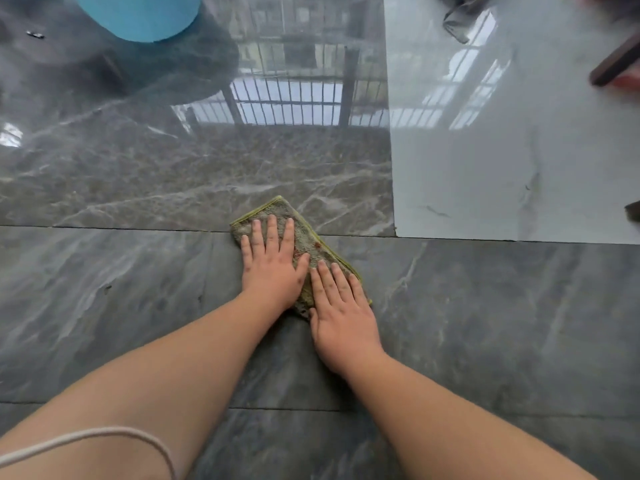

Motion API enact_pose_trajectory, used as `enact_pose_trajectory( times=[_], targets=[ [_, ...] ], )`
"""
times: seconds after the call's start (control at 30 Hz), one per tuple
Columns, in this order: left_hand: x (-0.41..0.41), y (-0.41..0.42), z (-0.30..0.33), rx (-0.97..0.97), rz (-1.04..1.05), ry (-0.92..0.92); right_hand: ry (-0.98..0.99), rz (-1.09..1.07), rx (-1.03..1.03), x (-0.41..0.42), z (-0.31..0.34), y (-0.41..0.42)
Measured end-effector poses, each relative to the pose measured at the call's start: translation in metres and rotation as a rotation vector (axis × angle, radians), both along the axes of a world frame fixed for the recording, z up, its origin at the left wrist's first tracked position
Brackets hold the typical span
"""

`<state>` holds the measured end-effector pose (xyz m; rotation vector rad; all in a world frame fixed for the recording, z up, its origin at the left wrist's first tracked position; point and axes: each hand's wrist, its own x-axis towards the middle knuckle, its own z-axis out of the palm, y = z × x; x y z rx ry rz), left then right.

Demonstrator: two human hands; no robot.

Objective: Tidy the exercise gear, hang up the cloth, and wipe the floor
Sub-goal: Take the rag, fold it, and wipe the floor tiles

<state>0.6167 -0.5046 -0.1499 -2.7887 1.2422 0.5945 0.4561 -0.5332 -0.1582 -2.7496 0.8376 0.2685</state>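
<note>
A folded grey-green cloth (308, 242) with a yellow hem lies flat on the glossy dark marble floor (138, 299), across a tile joint. My left hand (272, 263) presses down on its far part with straight, spread fingers. My right hand (341, 313) lies flat on the cloth's near right corner, fingers straight and close together. Both palms cover much of the cloth.
A blue round object (145, 15) stands on the floor at the top left. A lighter grey tile (502, 150) fills the upper right. Dark blurred items (613, 65) sit at the far right edge, and a white cord (104, 436) crosses the lower left.
</note>
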Motion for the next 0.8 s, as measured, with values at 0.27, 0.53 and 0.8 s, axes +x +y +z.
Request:
enact_pose_trajectory(
  times=[0.27, 0.53, 0.8],
  targets=[
    [-0.099, -0.191, -0.007, -0.076, -0.333, 0.011, 0.014, -0.346, -0.125, -0.103, -0.012, -0.138],
    [-0.221, -0.305, -0.012, -0.123, -0.675, 0.051, 0.023, -0.702, -0.186, -0.207, -0.014, -0.194],
    [-0.267, -0.272, -0.013, -0.166, -0.871, 0.028, 0.008, -0.867, -0.203, -0.238, -0.018, -0.136]
  ],
)
